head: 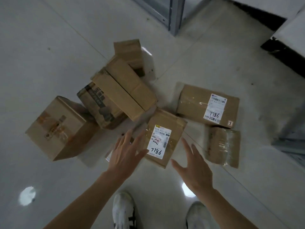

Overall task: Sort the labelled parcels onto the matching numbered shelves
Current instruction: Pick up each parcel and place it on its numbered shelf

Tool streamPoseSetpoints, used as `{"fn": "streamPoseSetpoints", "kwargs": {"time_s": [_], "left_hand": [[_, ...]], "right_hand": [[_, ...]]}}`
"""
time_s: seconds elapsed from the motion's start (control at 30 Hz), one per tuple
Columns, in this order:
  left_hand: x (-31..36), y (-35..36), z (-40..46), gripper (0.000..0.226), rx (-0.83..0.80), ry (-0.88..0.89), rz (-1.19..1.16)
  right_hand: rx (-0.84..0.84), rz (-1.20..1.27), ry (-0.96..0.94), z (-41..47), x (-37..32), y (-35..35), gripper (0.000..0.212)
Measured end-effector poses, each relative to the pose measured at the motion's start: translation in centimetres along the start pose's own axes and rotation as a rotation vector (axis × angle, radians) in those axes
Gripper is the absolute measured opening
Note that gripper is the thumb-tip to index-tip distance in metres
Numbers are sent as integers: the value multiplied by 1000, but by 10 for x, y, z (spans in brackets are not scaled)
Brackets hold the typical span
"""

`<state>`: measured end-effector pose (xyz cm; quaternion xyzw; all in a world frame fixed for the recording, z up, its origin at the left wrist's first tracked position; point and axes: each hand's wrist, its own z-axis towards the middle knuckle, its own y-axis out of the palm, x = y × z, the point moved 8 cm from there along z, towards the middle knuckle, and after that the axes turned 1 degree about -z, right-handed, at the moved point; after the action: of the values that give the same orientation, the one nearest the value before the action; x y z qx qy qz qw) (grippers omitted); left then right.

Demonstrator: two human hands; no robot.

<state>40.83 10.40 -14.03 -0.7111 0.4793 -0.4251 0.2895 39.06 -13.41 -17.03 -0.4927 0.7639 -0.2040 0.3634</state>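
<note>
1. Lying flat on the pale glossy floor (49, 47), the small brown cardboard parcel with a white label hand-marked 7786 (162, 138) sits just ahead of the hands; its long axis runs away from the person, tilted slightly right.
2. Left hand (127, 154) is spread and empty, fingertips over the parcel's left edge, contact unclear; right hand (193, 169) is likewise spread and empty, just beside its near right corner; the left looks nearer.
3. A two-handed lift from both sides seems the coming move.
4. Matte cardboard, shiny tape across the top; label smooth paper.
5. Beyond: a wider taped brown box also marked 7786 (208, 105); a crinkly film-wrapped brown packet (222, 146); a heap of plain cartons (122, 90); grey metal shelf uprights (175, 15).
</note>
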Motion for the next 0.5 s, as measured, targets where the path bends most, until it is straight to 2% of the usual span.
{"fn": "streamPoseSetpoints", "kwargs": {"time_s": [0.2,0.5], "left_hand": [[-24,66,32,76,-40,15,-14],[-21,99,78,75,-69,72,-139]], "right_hand": [[-17,73,-6,34,11,46,93],[40,145,-147,79,-5,54,101]]}}
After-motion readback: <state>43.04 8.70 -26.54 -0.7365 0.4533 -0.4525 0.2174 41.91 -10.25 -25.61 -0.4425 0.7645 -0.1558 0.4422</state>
